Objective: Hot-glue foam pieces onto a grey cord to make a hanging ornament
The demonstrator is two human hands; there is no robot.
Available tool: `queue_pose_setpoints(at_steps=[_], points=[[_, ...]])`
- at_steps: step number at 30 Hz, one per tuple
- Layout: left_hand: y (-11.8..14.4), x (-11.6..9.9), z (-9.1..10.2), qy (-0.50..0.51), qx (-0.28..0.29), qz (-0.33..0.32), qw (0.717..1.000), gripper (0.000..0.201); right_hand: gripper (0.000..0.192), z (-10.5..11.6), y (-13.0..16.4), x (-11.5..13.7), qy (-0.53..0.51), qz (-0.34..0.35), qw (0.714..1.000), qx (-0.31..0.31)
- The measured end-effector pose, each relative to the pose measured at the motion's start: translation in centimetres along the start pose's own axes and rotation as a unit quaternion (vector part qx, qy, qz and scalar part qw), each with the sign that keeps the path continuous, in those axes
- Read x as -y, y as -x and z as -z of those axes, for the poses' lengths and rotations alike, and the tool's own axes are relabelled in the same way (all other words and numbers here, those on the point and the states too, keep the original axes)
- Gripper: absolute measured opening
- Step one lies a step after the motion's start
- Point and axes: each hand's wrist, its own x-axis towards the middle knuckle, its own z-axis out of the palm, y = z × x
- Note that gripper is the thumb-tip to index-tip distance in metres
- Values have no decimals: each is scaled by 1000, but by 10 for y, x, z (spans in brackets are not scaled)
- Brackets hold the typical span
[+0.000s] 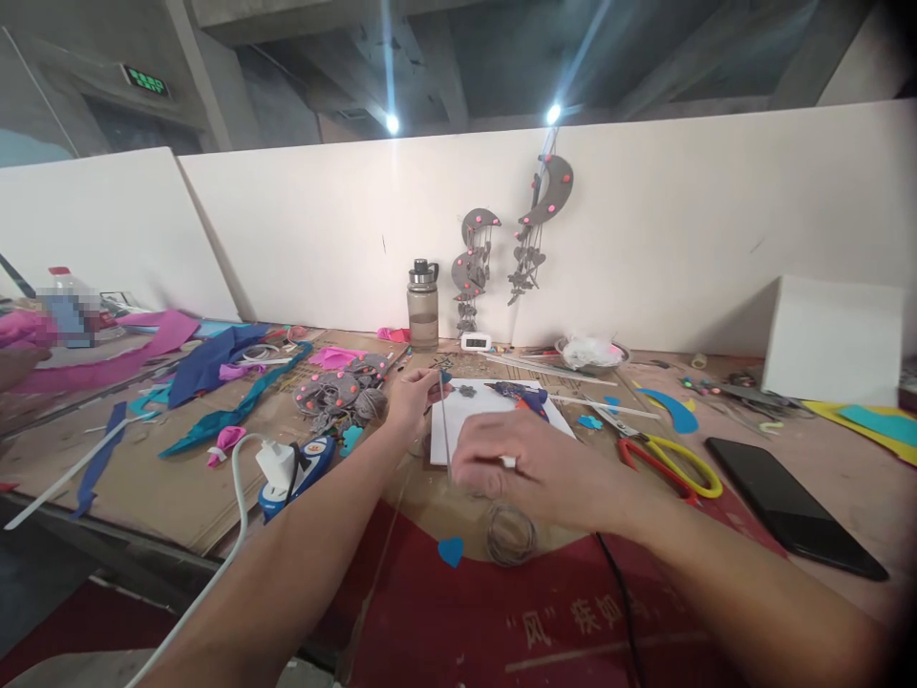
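Note:
My left hand [414, 401] is closed in a pinch over the white board [445, 447], with a small dark blue piece [445, 377] at its fingertips. A thin grey cord [445, 425] runs down from those fingers to my right hand [512, 463], whose fingers are curled round its lower end. Behind the hands, a grey felt flower [467, 391] and a blue hot glue gun [526, 397] lie on the board. Nearer to me are a coil of grey cord [511, 533] and a blue felt heart [451, 551].
To the right lie red-and-yellow scissors [673, 463] and a black phone [795, 506]. A power strip [297, 476] with a white plug sits left, near grey felt pieces with pink dots [340, 387]. A water bottle [423, 311] stands behind. Another person's hand [21, 363] shows far left.

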Motion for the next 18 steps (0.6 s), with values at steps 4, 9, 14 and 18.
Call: queue_pose_setpoints(at_steps=[4,9,14,18], points=[[1,-1,-1,6,-9,8,1000,23,36,9,4,-6,15,-12,996,86],[2,1,-3,7,-6,12,1000,23,40,24,7,-57,53,-179,982,15],[2,7,-5,-3,3,23,1000,23,36,22,16,-120,218,-398,888,-72],[6,14,-7,-33,17,28,999,25,48,5,25,-155,289,-472,831,-56]])
